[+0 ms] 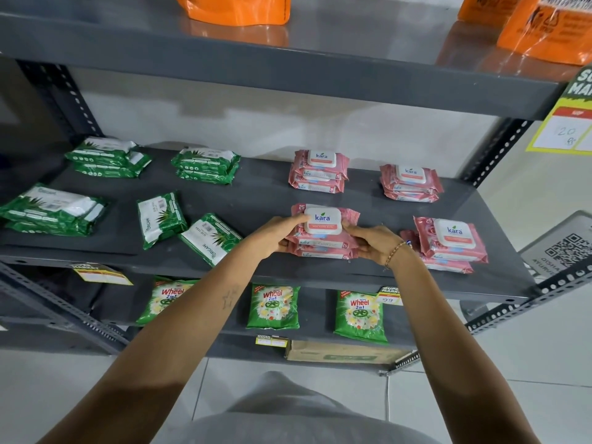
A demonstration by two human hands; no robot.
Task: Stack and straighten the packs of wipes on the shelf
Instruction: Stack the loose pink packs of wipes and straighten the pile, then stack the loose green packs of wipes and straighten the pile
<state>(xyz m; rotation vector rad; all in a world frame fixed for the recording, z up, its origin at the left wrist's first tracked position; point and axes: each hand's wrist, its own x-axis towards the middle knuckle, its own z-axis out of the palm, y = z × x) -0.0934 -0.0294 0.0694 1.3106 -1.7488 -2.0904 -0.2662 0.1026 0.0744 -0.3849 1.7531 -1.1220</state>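
A stack of pink Kara wipes packs [323, 232] sits near the front of the dark grey shelf [256, 200]. My left hand [275, 238] grips the stack's left side and my right hand [374, 243] grips its right side. Other pink stacks lie at the back middle [318, 171], back right [411, 184] and front right [448, 241]; the front right stack is skewed. Green Origami packs are stacked at the back left [109, 158], back middle [206, 166] and far left [53, 209]. Two loose green packs [160, 217] [209, 238] lie crooked near the front.
Orange bags [234, 8] [544, 30] sit on the shelf above. Green Wheel detergent packets [274, 306] stand on the shelf below, with a cardboard box [342, 354] lower down. Price tags [563, 123] hang at the right, beside a QR code sign [567, 248].
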